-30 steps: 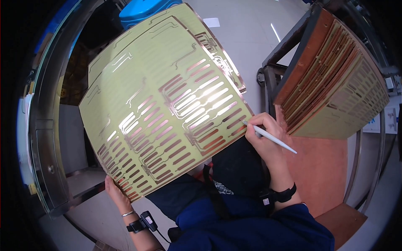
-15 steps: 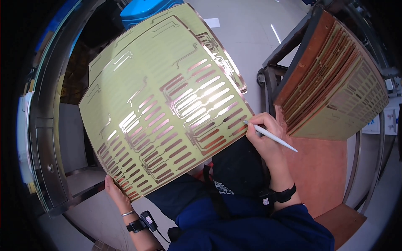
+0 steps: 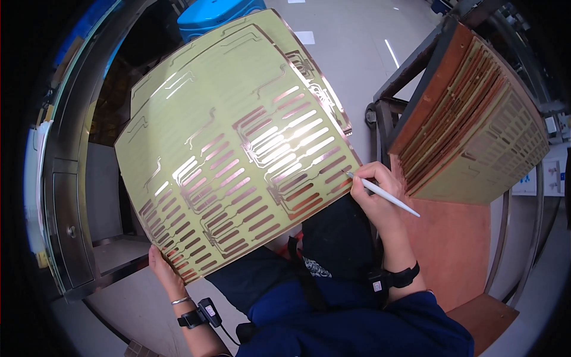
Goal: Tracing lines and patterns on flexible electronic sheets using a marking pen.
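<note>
A large yellow-green circuit board panel (image 3: 178, 119) with shiny copper traces and rows of elongated pads lies tilted before me. Another similar panel (image 3: 279, 30) shows from beneath it along the far and right edges. My left hand (image 3: 166, 271) grips the panel's near left corner, thumb at the edge and the other fingers mostly hidden below. Between the thumb and fingers of my right hand (image 3: 377, 190) is a slim white pen-shaped knife (image 3: 392, 199). Its thin metal tip meets or hovers just over the pads near the right corner; I cannot tell which.
At right, a stack of similar panels (image 3: 470, 125) leans against a reddish-brown board (image 3: 428, 89) on a metal-framed rack (image 3: 385, 113). A blue plastic stool (image 3: 220, 15) stands beyond the panels. To the left is a metal cabinet (image 3: 64, 208).
The view has shifted slightly, so the panels appear a little lower and further right. Both hands keep their holds, and the knife tip stays near the same pads.
</note>
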Demonstrator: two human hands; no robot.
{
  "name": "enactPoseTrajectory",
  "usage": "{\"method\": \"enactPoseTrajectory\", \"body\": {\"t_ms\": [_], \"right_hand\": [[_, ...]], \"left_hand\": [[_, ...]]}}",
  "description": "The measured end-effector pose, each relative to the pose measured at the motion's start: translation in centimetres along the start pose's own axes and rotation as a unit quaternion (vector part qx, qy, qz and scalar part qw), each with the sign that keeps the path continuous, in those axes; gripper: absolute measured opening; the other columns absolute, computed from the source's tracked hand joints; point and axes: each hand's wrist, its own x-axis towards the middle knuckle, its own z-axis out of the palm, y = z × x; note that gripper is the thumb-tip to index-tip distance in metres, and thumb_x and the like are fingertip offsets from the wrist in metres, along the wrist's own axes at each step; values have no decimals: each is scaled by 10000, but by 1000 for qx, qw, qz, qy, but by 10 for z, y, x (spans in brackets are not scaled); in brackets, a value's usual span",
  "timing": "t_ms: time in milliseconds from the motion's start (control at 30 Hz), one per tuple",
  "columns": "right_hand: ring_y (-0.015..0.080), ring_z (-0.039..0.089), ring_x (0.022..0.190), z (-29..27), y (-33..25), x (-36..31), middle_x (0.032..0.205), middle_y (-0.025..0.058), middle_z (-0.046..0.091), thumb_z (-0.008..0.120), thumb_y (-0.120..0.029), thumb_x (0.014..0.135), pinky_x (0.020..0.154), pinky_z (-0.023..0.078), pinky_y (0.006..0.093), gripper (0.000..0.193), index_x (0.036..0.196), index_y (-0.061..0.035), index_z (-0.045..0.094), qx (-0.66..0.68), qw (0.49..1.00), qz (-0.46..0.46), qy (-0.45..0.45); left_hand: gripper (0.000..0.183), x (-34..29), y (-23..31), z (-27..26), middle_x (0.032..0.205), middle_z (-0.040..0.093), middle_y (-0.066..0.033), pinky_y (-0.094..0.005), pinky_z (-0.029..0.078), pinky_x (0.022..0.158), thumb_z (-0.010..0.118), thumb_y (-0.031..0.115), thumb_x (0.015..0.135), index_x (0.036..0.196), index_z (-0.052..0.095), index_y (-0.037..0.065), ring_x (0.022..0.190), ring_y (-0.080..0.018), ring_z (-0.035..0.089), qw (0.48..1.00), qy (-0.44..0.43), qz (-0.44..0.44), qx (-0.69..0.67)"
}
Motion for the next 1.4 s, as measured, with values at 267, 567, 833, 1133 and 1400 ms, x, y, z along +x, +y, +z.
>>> {"method": "enactPoseTrajectory", "body": {"t_ms": [267,567,833,1133,1400], "right_hand": [[166,584,605,-1,0,2,712,92,586,667,-16,742,561,469,258,103,764,-6,567,4,1000,-8,-7],[153,586,608,-5,9,-2,714,85,594,668,-33,759,564,473,257,100,785,-6,575,17,996,-19,84],[143,585,584,-12,-1,-15,696,82,600,675,-39,762,547,470,252,106,790,-7,577,-25,999,20,15],[136,592,592,-13,-2,-9,694,87,603,672,-40,768,546,469,250,107,798,-3,577,-28,998,55,21],[139,597,608,-12,4,-6,689,81,604,676,-64,776,563,475,253,110,815,-7,589,-18,994,91,54]], "left_hand": [[275,1,-2,0,989,646,-75,-276,507,752,444,242,998,1031,558,-6,844,-131,620,1000,4,11,10],[279,-1,2,4,984,646,-75,-275,507,755,445,240,997,1039,561,-11,848,-132,620,1000,6,10,19],[275,-4,6,8,978,648,-72,-273,514,728,453,239,992,1037,566,-7,829,-131,623,999,8,1,31],[268,-4,5,8,977,650,-82,-277,521,722,457,230,990,1046,560,-10,821,-139,629,1000,16,-1,25],[258,-5,5,9,980,650,-83,-281,523,719,454,220,991,1041,560,-10,824,-144,632,1000,11,-1,5]]}}
